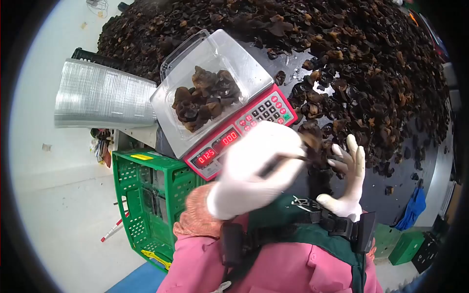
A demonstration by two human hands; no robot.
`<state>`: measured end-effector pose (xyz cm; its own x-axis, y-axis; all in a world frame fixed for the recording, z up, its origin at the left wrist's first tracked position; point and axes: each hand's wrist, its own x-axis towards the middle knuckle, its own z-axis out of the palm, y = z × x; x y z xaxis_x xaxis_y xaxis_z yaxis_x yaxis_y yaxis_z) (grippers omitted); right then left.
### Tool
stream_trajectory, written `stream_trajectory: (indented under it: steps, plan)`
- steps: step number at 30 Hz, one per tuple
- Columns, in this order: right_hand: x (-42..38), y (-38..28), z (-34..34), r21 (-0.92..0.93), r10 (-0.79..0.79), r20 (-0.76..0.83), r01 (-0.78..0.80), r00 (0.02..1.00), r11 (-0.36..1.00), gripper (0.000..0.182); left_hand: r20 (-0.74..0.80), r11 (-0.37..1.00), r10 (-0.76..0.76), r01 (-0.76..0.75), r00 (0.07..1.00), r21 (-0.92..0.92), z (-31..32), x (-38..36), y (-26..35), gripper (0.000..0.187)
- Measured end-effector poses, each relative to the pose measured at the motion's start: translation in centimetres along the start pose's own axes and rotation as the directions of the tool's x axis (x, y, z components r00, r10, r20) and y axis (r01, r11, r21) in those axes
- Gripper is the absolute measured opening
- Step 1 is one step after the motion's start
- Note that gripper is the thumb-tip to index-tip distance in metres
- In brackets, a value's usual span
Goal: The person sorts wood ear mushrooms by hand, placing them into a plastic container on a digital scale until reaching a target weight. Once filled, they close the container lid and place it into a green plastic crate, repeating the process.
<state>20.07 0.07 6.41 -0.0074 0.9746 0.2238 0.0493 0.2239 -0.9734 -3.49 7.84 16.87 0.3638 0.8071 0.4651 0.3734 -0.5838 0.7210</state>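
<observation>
My left hand (261, 168), in a white glove, is blurred over the front edge of a red scale (288, 105). Its fingers curl towards the thumb, and a smeared brown piece of wood ear mushroom (310, 139) shows at the fingertips. My right hand (348, 180), also gloved, is open with fingers spread, close to the near side of the mushroom heap (351, 97). A clear plastic tray (171, 110) rests on the scale's metal plate, holding a clump of wood ear mushrooms (205, 95). The red display (206, 157) reads 0.125.
A long stack of clear trays (105, 95) lies left of the scale. Below it stands a green crate (146, 161) with dark items inside. A blue cloth (413, 207) hangs at the table's right edge, above another green crate (406, 248) on the floor.
</observation>
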Motion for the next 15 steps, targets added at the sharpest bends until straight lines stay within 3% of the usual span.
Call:
stream_trajectory:
  steps: [3,5,6,7,9,11,13,15]
  plan:
    - [-0.2,0.6,0.5,0.079,0.003,0.099,-0.011,0.995,0.997,0.084,0.322,0.913,-0.103,0.218,0.941,-0.345,5.4,-1.3,-0.2,0.018]
    - [0.2,-0.6,0.1,-0.14,0.043,0.16,-0.021,0.986,0.99,0.06,0.204,0.99,-0.022,0.049,0.979,-0.129,3.7,-0.3,-0.6,0.021]
    - [-0.4,-0.3,-0.3,-0.043,0.14,0.209,-0.134,0.968,0.99,0.045,0.011,0.996,0.042,-0.043,0.999,0.084,1.7,1.0,-1.4,0.017]
    - [-0.8,-0.5,-0.3,-0.063,0.19,0.203,-0.181,0.961,0.982,0.041,-0.261,0.946,0.014,0.072,0.965,0.317,-0.4,1.2,-4.2,0.014]
    - [-1.9,0.5,-0.7,0.016,0.275,0.194,-0.283,0.942,0.959,0.038,-0.472,0.742,-0.042,0.344,0.881,0.576,-5.0,2.1,-7.9,0.019]
    - [-1.9,0.4,-0.4,0.057,0.338,0.153,-0.35,0.929,0.935,0.036,-0.387,0.459,-0.048,0.364,0.921,0.811,-8.0,1.3,-12.5,0.028]
    - [-1.7,0.2,-0.2,0.079,0.373,0.131,-0.385,0.918,0.92,0.035,-0.32,0.495,-0.166,0.359,0.933,0.791,-7.9,1.6,-13.7,0.034]
    - [-1.5,-0.1,-0.5,0.072,0.382,0.128,-0.393,0.915,0.917,0.035,-0.379,0.632,-0.093,0.348,0.921,0.692,-7.1,1.1,-13.3,0.024]
